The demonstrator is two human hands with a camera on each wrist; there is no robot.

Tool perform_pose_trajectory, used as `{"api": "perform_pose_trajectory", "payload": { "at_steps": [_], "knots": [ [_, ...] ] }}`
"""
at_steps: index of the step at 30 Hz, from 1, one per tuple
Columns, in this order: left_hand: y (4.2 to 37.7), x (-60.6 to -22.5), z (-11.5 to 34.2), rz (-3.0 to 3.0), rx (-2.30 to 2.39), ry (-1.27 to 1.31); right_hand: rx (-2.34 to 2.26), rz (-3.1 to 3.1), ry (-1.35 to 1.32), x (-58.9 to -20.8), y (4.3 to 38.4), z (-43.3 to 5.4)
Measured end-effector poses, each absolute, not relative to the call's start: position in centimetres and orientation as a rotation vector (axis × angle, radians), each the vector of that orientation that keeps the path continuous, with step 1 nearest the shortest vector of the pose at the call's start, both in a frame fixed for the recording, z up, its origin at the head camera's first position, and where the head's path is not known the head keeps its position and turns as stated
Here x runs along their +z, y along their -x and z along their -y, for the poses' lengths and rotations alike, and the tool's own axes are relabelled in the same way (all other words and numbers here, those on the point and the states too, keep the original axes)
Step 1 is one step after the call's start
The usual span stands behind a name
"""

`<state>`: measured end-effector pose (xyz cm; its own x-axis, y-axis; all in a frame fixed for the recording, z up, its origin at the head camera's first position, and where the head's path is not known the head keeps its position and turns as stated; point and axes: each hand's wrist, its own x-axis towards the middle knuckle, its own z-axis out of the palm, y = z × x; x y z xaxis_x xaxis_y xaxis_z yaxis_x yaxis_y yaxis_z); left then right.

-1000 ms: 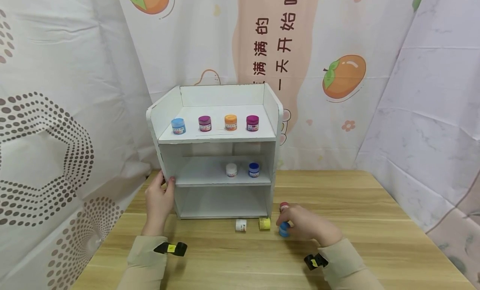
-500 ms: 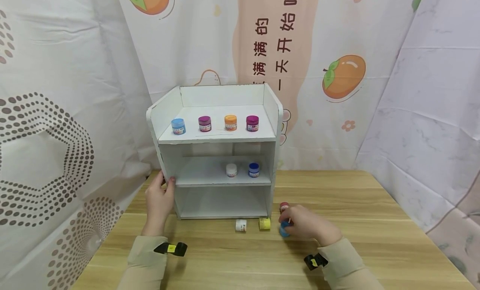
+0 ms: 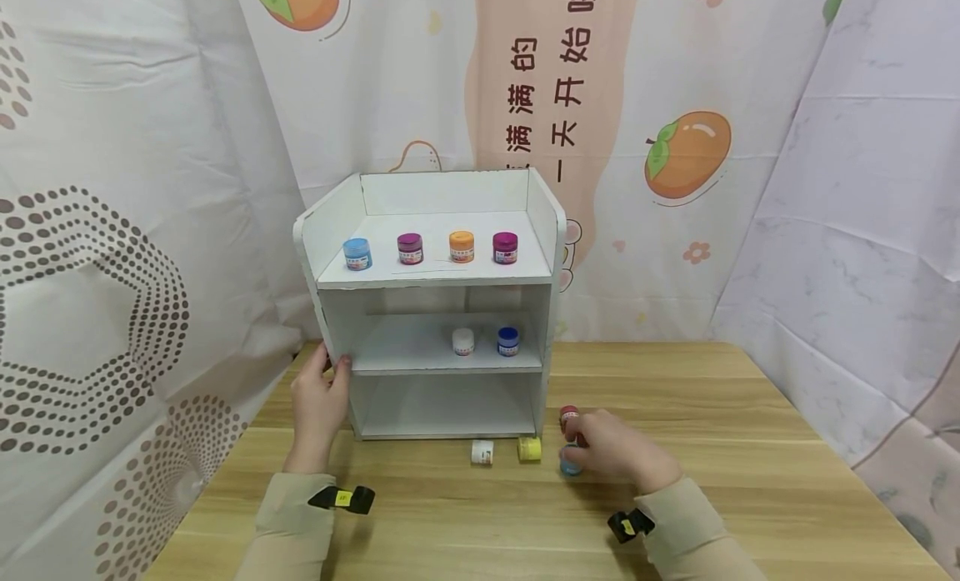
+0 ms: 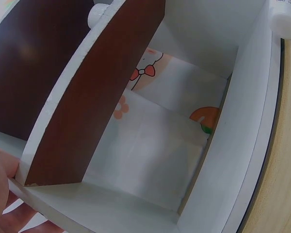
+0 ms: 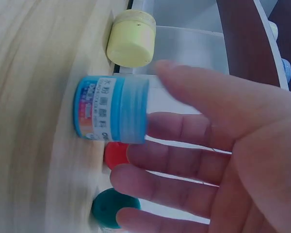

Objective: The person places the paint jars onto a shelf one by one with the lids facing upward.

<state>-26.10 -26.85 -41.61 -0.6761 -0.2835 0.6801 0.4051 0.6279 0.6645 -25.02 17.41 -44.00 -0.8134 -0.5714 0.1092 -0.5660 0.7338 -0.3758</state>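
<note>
In the head view, my left hand (image 3: pixel 315 402) grips the left side panel of a white shelf unit (image 3: pixel 446 279), thumb at the front edge and fingers around the outside. My right hand (image 3: pixel 615 448) is at a light blue paint jar (image 5: pixel 99 108) on the table, right of the shelf. In the right wrist view the jar stands upright beside the fingertips. Thumb and fingers are spread apart, not closed around it; whether the index finger touches its lid I cannot tell. A red jar (image 3: pixel 568 416) and a green-lidded jar (image 5: pixel 114 208) are just beyond.
A white jar (image 3: pixel 482 452) and a yellow jar (image 3: pixel 529 448) lie before the shelf. On top are blue (image 3: pixel 357 253), purple (image 3: pixel 410 248), orange (image 3: pixel 461 246) and magenta jars (image 3: pixel 505 247). The middle shelf holds white (image 3: pixel 462 341) and dark blue jars (image 3: pixel 507 341).
The light blue jar has shifted slightly to the right by my right hand, which has barely moved. My left hand keeps its place on the shelf unit.
</note>
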Motion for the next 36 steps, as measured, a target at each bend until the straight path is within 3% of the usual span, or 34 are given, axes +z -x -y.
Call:
{"api": "perform_pose_trajectory", "payload": {
  "at_steps": [22, 36],
  "knots": [
    [26.2, -41.6, 26.9, 2.048, -1.059, 0.090, -0.688, -2.749, 1.232, -43.5, 25.4, -18.3],
    [26.1, -41.6, 26.9, 2.049, -1.072, 0.091, -0.677, -2.826, 1.003, -43.5, 25.3, -18.4]
  ]
}}
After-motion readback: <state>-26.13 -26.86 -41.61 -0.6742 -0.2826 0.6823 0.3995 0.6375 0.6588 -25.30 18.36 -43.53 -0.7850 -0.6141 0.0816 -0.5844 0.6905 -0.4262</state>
